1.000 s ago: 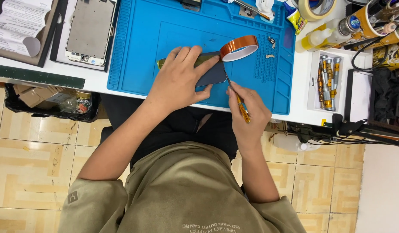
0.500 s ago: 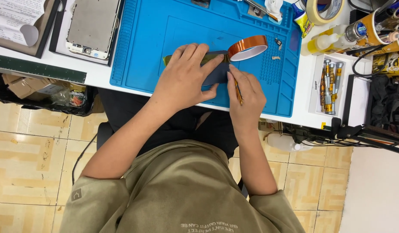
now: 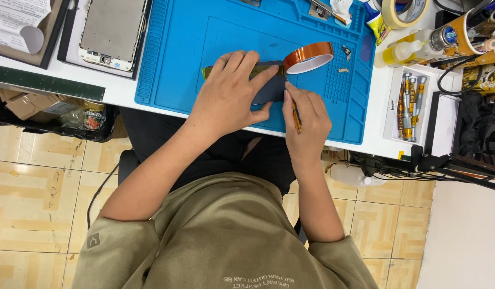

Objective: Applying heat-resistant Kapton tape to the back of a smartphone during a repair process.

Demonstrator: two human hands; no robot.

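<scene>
My left hand (image 3: 231, 93) lies flat on a dark flat panel (image 3: 270, 91) on the blue work mat (image 3: 188, 53), pinning it down. A strip of amber tape runs from under my fingers to an amber tape roll (image 3: 308, 56) lying just right of the panel. My right hand (image 3: 306, 115) grips a thin yellow-handled tool (image 3: 295, 115), its tip at the panel's right edge beside the roll.
A stripped phone frame (image 3: 112, 29) sits on a white tray at the upper left, next to a printed sheet (image 3: 17, 18). A masking tape roll (image 3: 403, 12), bottles (image 3: 405, 51) and a tray of screwdrivers (image 3: 411, 101) stand at the right. A box of scraps (image 3: 49, 109) hangs below the desk edge.
The view has shifted slightly. My right hand with the tool has moved up to the panel's right edge; my left hand stays pressed on the panel.
</scene>
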